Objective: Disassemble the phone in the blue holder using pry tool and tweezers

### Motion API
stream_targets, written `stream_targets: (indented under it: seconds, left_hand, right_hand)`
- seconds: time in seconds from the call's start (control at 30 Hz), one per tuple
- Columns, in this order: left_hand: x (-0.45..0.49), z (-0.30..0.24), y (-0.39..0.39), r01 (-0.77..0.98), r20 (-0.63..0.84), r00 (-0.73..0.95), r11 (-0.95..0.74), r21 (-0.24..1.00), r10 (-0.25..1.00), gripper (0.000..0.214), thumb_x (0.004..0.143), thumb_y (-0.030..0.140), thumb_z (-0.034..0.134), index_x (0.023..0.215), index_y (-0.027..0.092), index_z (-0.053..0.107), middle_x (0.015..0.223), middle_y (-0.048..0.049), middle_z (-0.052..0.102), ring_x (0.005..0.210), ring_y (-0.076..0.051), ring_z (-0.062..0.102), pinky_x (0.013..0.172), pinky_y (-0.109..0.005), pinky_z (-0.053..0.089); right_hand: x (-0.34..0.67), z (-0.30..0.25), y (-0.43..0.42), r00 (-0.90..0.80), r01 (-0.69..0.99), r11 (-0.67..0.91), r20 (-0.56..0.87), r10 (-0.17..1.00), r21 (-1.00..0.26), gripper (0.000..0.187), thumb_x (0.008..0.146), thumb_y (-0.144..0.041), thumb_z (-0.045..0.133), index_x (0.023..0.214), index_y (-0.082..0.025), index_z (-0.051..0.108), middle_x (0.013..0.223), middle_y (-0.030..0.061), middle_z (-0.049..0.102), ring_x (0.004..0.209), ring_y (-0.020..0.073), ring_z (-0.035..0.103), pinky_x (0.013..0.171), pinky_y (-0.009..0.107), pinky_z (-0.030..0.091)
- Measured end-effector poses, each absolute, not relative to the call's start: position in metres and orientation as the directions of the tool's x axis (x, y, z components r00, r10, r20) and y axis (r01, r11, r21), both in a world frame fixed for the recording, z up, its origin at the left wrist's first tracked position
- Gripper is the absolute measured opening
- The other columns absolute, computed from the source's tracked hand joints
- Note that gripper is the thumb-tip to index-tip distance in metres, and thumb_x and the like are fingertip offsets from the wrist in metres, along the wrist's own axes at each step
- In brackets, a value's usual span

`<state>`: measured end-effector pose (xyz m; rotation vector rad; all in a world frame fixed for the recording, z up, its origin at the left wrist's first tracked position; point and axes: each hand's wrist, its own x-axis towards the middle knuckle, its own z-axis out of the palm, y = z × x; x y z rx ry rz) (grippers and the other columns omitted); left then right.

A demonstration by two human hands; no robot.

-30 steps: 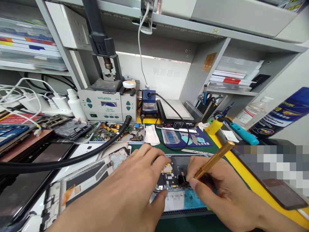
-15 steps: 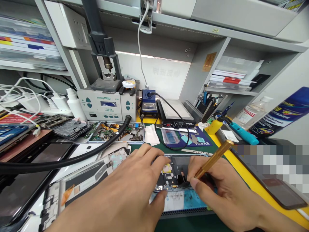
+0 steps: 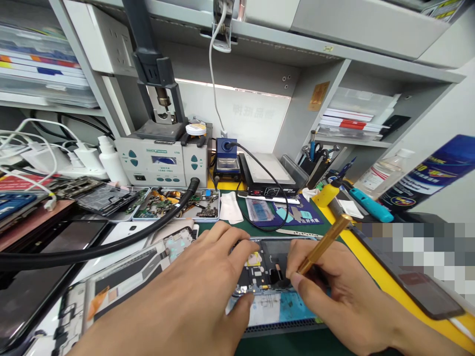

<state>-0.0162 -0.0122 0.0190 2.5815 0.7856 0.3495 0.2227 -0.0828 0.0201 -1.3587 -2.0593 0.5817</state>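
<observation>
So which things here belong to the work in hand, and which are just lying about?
In use: left hand steadying the opened phone; right hand holding the gold-handled tool, pointed into the phone.
Lying about: hot-air station, parts tray, black hose, yellow bottle, blue spray can, heating plate.

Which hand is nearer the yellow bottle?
Right. The right hand, gripping a gold tool, is in front of the yellow bottle; the left hand rests farther left.
</observation>
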Motion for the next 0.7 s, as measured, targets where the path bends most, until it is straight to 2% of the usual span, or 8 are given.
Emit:
stream_targets:
  seconds: [0.17, 0.27, 0.33, 0.43, 0.6, 0.7]
  left_hand:
    - [-0.013, 0.011, -0.011, 0.461, 0.169, 0.808, -0.784, 0.416, 0.564, 0.038, 0.081, 0.015, 0.061, 0.116, 0.029, 0.058, 0.125, -0.0051, 0.064, 0.116, -0.031, 0.061, 0.096, -0.050, 0.057]
    - [-0.012, -0.001, -0.008, 0.459, 0.252, 0.790, -0.812, 0.361, 0.559, 0.043, 0.078, 0.017, 0.062, 0.119, 0.030, 0.059, 0.126, -0.0045, 0.065, 0.115, -0.031, 0.064, 0.095, -0.050, 0.059]
    - [-0.013, -0.010, -0.007, 0.461, 0.308, 0.777, -0.829, 0.315, 0.549, 0.051, 0.079, 0.018, 0.062, 0.127, 0.034, 0.056, 0.135, -0.0027, 0.063, 0.120, -0.030, 0.063, 0.098, -0.048, 0.058]
    - [-0.014, -0.022, -0.003, 0.459, 0.340, 0.779, -0.848, 0.265, 0.527, 0.062, 0.077, 0.016, 0.063, 0.135, 0.034, 0.053, 0.137, -0.0020, 0.063, 0.122, -0.028, 0.063, 0.100, -0.042, 0.057]
    - [-0.016, -0.025, 0.007, 0.375, 0.434, 0.798, -0.908, 0.188, 0.419, 0.066, 0.075, 0.014, 0.064, 0.138, 0.031, 0.054, 0.133, -0.0038, 0.066, 0.120, -0.028, 0.066, 0.100, -0.038, 0.057]
    - [-0.027, -0.024, 0.012, 0.358, 0.466, 0.790, -0.917, 0.177, 0.399, 0.060, 0.080, 0.018, 0.068, 0.137, 0.032, 0.057, 0.134, -0.0017, 0.067, 0.119, -0.028, 0.067, 0.100, -0.037, 0.057]
  right_hand:
    - [0.219, 0.022, -0.082, -0.273, 0.681, 0.382, 0.269, 0.924, -0.624, 0.012, 0.080, -0.011, 0.052, 0.076, -0.023, 0.050, 0.064, -0.0041, 0.050, 0.055, 0.0136, 0.049, 0.050, 0.024, 0.037]
    - [0.218, 0.022, -0.082, -0.274, 0.658, 0.401, 0.293, 0.916, -0.637, 0.013, 0.076, -0.010, 0.053, 0.075, -0.023, 0.048, 0.064, -0.0045, 0.050, 0.055, 0.0128, 0.050, 0.052, 0.023, 0.037]
    - [0.217, 0.022, -0.081, -0.276, 0.628, 0.409, 0.301, 0.913, -0.662, 0.015, 0.074, -0.009, 0.053, 0.075, -0.023, 0.047, 0.063, -0.0054, 0.048, 0.054, 0.0115, 0.048, 0.052, 0.022, 0.035]
    - [0.217, 0.022, -0.080, -0.273, 0.598, 0.411, 0.308, 0.912, -0.688, 0.018, 0.071, -0.008, 0.054, 0.074, -0.023, 0.045, 0.063, -0.0067, 0.046, 0.051, 0.0089, 0.043, 0.050, 0.020, 0.033]
    - [0.217, 0.023, -0.080, -0.274, 0.571, 0.413, 0.309, 0.911, -0.710, 0.019, 0.067, -0.008, 0.054, 0.072, -0.023, 0.042, 0.062, -0.0072, 0.045, 0.049, 0.0072, 0.042, 0.047, 0.018, 0.032]
    - [0.217, 0.025, -0.078, -0.273, 0.554, 0.425, 0.326, 0.905, -0.716, 0.020, 0.066, -0.009, 0.054, 0.070, -0.023, 0.040, 0.061, -0.0076, 0.044, 0.048, 0.0068, 0.041, 0.046, 0.017, 0.032]
